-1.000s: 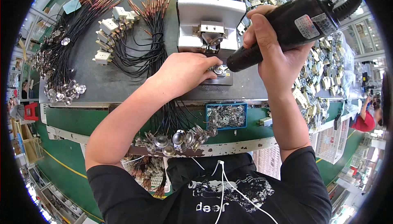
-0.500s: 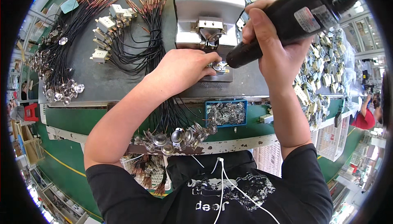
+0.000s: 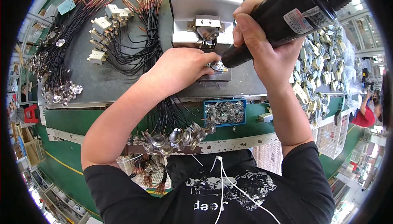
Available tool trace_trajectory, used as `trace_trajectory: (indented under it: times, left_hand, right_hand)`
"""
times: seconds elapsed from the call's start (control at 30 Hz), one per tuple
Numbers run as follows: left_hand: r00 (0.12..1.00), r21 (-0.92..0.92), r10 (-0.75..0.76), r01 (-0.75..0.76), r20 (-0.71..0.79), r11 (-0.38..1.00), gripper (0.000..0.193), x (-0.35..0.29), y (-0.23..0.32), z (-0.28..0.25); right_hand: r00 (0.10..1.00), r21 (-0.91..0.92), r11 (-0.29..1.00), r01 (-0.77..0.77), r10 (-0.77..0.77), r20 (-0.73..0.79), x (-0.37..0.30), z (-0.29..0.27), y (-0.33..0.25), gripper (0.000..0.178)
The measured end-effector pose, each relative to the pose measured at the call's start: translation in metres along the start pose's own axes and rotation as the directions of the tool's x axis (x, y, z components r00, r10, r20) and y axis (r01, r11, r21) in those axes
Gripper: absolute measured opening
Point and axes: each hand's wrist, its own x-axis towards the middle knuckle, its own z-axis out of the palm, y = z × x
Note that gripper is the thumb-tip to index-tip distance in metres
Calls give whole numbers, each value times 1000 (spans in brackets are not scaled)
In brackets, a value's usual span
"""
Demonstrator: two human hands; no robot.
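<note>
Grey table (image 3: pixel 110 88) fills much of my upper frame. At top centre I see the silver machine (image 3: pixel 206 5); left of it, black wires (image 3: pixel 152 48). Upper right, the right hand (image 3: pixel 273 58) is wrapped around the driver (image 3: pixel 278 21). At centre, my left hand (image 3: pixel 176 69) pinches the disc, below the machine. Below centre sits the blue tray (image 3: pixel 245 113). The block (image 3: pixel 223 78) lies under the disc (image 3: pixel 217 65), the driver's nose just beside it.
</note>
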Motion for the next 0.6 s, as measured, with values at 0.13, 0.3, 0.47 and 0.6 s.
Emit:
trace_trajectory:
  times: [0.13,0.3,0.47,0.6]
  left_hand:
    - [1000,-26,19,-19,-18,999,34,-2,-5,4]
    - [1000,-15,13,-13,-7,1000,33,-3,-8,4]
    - [1000,69,-14,15,-9,997,29,-6,8,-2]
    - [952,109,275,-261,-136,959,19,-9,38,4]
  right_hand:
    - [998,98,993,-62,64,-21,-2,7,-4,5]
    - [996,-81,996,-37,43,79,2,9,-8,8]
    - [984,80,984,-158,164,-66,4,-6,-50,18]
    - [919,-75,928,-364,345,-193,7,-4,-79,14]
